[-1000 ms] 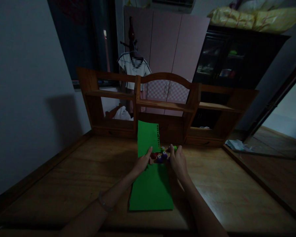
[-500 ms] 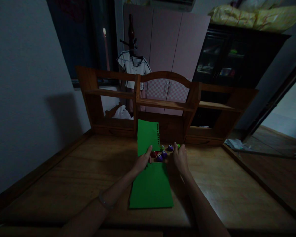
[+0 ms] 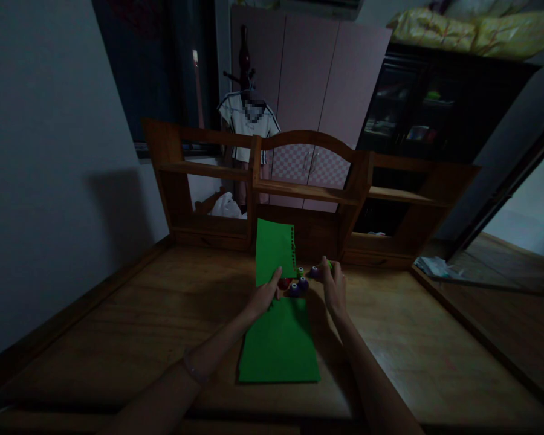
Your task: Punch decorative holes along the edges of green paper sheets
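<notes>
My left hand (image 3: 265, 296) is at the lower edge of an upright green sheet (image 3: 274, 248) with a row of holes along its right side. Its thumb points up and its fingers curl beside a small red thing (image 3: 285, 283); whether it grips this is unclear. Another green sheet (image 3: 278, 344) lies flat below. My right hand (image 3: 334, 289) pinches a small bright green piece (image 3: 329, 264), mostly hidden by the fingers. Between the hands sit purple balls with eye-like white spots (image 3: 303, 283) and a little green one (image 3: 300, 272).
Under everything is a wooden desk (image 3: 172, 326), backed by a low wooden shelf unit (image 3: 299, 192). To the left is a wall (image 3: 49, 181). A crumpled plastic packet (image 3: 435, 266) lies by the right edge. Beyond are pink wardrobes (image 3: 308, 72) and a hanging shirt (image 3: 251, 121).
The view has shifted slightly. My right hand still pinches the green piece, its fingers a little closer to the rightmost purple ball. The left hand stays in place.
</notes>
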`<state>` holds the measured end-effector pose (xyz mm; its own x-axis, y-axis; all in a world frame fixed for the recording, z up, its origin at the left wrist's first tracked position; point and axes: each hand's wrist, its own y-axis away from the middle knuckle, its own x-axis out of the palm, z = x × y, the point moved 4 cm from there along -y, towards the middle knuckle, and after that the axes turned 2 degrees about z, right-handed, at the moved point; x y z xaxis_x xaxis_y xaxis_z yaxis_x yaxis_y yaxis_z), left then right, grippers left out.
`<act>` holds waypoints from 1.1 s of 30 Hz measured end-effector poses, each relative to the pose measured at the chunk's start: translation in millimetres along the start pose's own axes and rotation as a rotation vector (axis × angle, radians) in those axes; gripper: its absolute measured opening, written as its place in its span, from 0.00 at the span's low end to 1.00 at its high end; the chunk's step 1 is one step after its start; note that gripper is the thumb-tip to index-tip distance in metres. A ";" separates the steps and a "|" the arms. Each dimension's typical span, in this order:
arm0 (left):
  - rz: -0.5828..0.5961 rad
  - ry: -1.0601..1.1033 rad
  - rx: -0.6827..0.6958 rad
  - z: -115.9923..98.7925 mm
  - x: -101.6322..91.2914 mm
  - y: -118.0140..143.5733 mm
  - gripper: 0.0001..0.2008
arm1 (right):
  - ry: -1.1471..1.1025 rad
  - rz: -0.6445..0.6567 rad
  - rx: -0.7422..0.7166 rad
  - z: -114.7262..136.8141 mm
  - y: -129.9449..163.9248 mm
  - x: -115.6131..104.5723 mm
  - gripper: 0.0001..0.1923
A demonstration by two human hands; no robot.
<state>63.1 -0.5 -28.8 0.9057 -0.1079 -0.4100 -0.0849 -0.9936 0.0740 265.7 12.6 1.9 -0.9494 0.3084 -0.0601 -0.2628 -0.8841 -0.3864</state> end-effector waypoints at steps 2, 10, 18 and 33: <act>-0.003 0.004 0.006 0.4 0.0 -0.2 0.38 | -0.110 0.067 0.064 -2.2 1.3 5.2 0.20; -0.124 0.007 0.008 9.4 -4.1 -7.8 0.38 | -0.184 0.336 0.244 2.0 20.2 27.8 0.19; -0.254 0.133 0.061 8.5 -10.9 -10.3 0.35 | -0.004 0.313 0.148 12.0 23.4 28.5 0.15; -0.259 0.141 0.016 6.5 -11.8 -6.3 0.35 | -0.043 0.310 0.133 -2.9 14.7 33.5 0.18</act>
<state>50.3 6.8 -30.4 0.9467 0.1541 -0.2828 0.1515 -0.9880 -0.0312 230.5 10.9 -8.4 -0.9933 0.0049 -0.1156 0.0222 -0.9725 -0.2319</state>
